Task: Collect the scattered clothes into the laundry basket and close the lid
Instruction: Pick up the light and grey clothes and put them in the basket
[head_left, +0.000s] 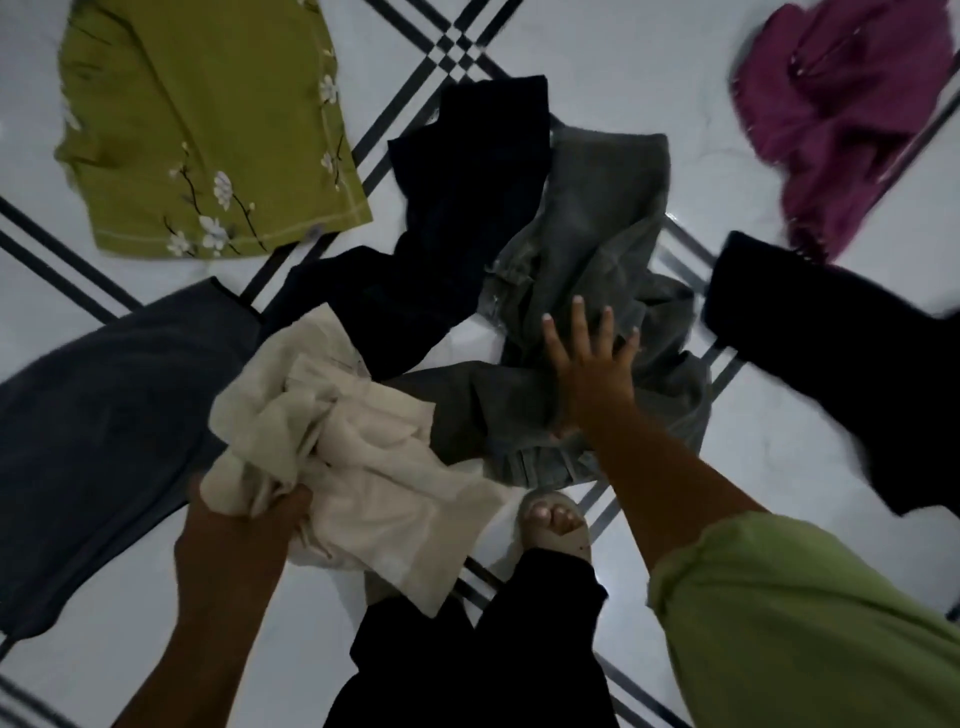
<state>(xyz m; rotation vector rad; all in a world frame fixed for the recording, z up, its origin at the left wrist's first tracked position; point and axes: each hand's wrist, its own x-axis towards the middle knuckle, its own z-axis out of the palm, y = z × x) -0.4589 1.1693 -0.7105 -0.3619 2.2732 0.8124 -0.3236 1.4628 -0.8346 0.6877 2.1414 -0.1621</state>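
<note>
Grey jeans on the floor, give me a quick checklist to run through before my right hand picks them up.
1. Right hand free to take them: ok, open with its fingers spread, over the grey jeans.
2. Left hand grip on the cream cloth: ok, fist closed on a bunch of it.
3. Jeans free of other clothes: not ok, the cream cloth overlaps their near end and a dark garment lies against them.
4. Foot clear: cannot tell, the sandalled foot is right at the jeans' near edge.
5. Laundry basket within reach: cannot tell, none in view.
</note>
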